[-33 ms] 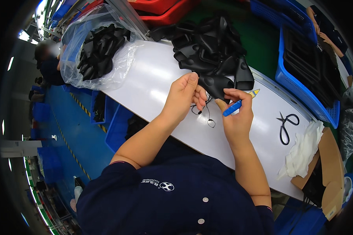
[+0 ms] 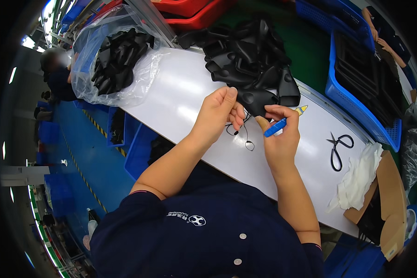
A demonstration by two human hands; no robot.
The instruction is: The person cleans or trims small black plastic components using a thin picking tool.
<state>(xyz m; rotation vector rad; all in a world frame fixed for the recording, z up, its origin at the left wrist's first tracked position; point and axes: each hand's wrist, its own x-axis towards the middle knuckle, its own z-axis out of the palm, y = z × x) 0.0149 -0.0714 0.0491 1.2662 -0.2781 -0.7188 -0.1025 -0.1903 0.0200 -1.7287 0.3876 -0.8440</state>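
My left hand is closed over the table, its thumb and fingers pinched on a thin black cord. The cord hangs below in loose loops with small dark end pieces. Opposite it, my right hand is curled round a blue pen-shaped tool with a yellow end pointing up and to the right. A tan cover sits on one of its fingertips, close to the cord. Just beyond both hands lies a heap of hollow black moulded parts. The nearest black part partly hides behind my fingers.
On the white table stands a clear plastic bag of black parts at the left. Black-handled scissors, white cloths and a cardboard box are at the right. A blue crate holds black pieces. Other people work nearby.
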